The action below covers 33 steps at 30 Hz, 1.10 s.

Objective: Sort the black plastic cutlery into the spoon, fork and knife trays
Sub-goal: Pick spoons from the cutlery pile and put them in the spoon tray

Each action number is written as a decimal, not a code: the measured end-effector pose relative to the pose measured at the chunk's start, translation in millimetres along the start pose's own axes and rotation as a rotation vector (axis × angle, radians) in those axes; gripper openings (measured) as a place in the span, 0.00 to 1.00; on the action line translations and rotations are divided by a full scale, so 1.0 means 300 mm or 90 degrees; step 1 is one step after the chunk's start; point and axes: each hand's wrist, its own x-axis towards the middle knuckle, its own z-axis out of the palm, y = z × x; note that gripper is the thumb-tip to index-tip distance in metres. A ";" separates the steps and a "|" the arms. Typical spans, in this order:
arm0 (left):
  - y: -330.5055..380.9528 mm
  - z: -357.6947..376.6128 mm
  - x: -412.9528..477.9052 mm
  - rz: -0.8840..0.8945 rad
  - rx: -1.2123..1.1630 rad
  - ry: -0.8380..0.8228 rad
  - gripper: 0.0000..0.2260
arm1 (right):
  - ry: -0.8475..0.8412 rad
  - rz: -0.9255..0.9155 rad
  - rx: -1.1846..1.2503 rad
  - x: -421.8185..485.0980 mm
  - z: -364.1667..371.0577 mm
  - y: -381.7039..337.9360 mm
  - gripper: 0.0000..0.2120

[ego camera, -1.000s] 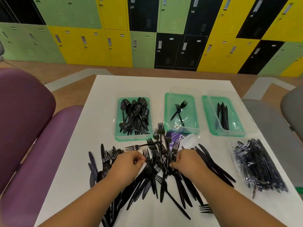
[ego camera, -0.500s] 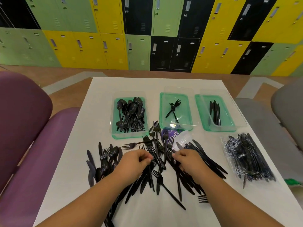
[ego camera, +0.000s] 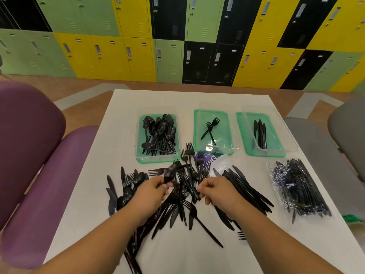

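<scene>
Two forks [ego camera: 210,129] in middle tray [ego camera: 197,131] | three trays | left hand [ego camera: 152,191] pinching cutlery

Over a loose pile of black cutlery [ego camera: 183,196] on the white table [ego camera: 122,123], the left hand [ego camera: 151,191] pinches a blurred black piece while the right hand [ego camera: 216,191] rests curled. Three green trays sit beyond: spoon tray [ego camera: 142,158] left, fork tray [ego camera: 223,123] middle, knife tray [ego camera: 276,135] right.

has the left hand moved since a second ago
Yes. The left hand has lifted a blurred black piece out of the pile, toward the spoon tray.
</scene>
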 end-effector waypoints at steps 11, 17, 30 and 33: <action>-0.170 -0.243 -0.076 -0.050 0.238 0.261 0.08 | -0.061 -0.155 -0.233 -0.004 0.285 -0.108 0.06; -0.224 -0.238 -0.097 -0.066 0.273 0.267 0.07 | -0.110 -0.227 -0.431 0.018 0.408 -0.178 0.12; -0.215 -0.223 -0.012 -0.074 0.248 0.318 0.13 | -0.115 -0.072 -0.436 0.056 0.497 -0.174 0.18; -0.216 -0.237 0.001 -0.112 0.270 0.311 0.12 | -0.114 -0.045 -0.351 0.058 0.473 -0.178 0.18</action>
